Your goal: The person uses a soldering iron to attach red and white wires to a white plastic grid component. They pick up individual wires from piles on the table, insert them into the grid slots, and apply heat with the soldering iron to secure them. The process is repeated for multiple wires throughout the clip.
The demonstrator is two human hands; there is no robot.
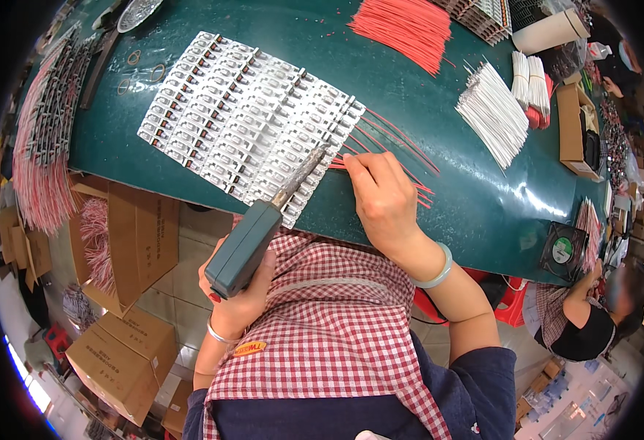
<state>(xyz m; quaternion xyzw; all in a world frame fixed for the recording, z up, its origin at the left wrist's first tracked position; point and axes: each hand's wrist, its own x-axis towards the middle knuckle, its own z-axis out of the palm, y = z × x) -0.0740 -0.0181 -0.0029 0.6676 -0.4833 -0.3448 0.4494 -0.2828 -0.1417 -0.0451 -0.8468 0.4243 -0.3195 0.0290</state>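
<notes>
Head view: at centre, my left hand [238, 290] grips the iron [252, 235], tip on the boards [245, 117]; my right hand [384, 198] pinches red wires [403, 158], steadying them there.

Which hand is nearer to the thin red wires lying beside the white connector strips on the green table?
Right. The right hand rests directly on the thin red wires; the left hand is off the table edge, gripping the grey-green soldering iron.

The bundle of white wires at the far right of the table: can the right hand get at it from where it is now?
Probably yes. The right hand rests on red wires, and only bare green table lies between it and the white wires.
</notes>
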